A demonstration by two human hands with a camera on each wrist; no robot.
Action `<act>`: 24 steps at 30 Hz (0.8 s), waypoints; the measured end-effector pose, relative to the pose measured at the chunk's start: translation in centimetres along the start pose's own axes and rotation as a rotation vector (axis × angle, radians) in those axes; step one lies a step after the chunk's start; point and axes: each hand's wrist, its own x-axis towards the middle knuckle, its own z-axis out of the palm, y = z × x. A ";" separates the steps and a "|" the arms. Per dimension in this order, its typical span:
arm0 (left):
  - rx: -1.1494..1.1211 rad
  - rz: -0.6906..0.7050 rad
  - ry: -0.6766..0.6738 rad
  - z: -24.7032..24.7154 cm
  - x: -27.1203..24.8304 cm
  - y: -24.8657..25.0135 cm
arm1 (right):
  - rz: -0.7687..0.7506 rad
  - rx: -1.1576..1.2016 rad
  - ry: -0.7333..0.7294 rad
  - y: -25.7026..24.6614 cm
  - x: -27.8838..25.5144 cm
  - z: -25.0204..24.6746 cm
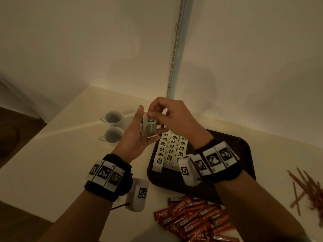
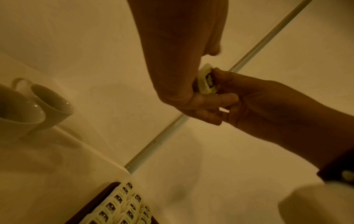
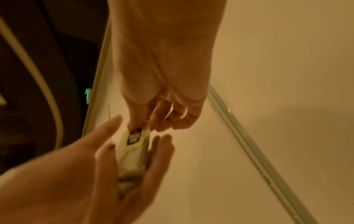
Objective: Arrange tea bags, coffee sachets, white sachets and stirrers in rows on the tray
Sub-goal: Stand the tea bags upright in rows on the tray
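walls: plain cream corner (image 1: 87,41) | trim: pale vertical strip with beaded metal chain (image 1: 176,42) | furniture: cream table top (image 1: 52,154) | floor: dark brown (image 1: 10,137) | light: dim, warm

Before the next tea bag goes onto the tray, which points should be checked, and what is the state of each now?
1. Left hand holds the stack of tea bags: ok.
2. Right hand pinches the top bag: ok.
3. Only one bag pinched: cannot tell.
4. Rows on the tray tidy: ok.
5. Free tray space beside the rows: ok.
6. Cups away from the tray: ok.
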 end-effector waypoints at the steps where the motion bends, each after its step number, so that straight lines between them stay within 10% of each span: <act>1: 0.023 0.041 0.003 0.1 0.0 0.1 | 0.003 0.019 0.036 -0.6 0.3 -0.7; 24: -0.111 0.240 -0.049 3.3 -0.5 0.8 | -0.123 -0.092 0.123 -6.1 2.5 -5.1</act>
